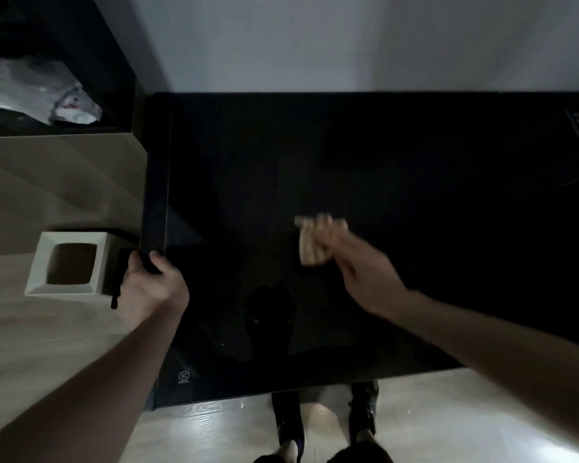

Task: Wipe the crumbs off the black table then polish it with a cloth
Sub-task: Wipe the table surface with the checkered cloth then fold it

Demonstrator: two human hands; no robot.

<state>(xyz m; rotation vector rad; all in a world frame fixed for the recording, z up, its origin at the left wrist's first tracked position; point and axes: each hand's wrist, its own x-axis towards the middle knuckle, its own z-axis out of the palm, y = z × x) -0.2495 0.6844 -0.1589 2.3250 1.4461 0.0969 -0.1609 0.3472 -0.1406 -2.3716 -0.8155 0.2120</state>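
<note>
One black table (398,155) fills most of the view, its glossy top dark and reflective, pushed against a pale wall with a small round mark printed near its front left corner. Beside it on the wooden floor stands a white square bin (68,262). The left hand (151,284) grips the table's left edge, thumb curled over the rim. The right hand (358,265), blurred, holds a small tan folded cloth (310,242) against the tabletop near the middle. Crumbs are too small to make out.
</note>
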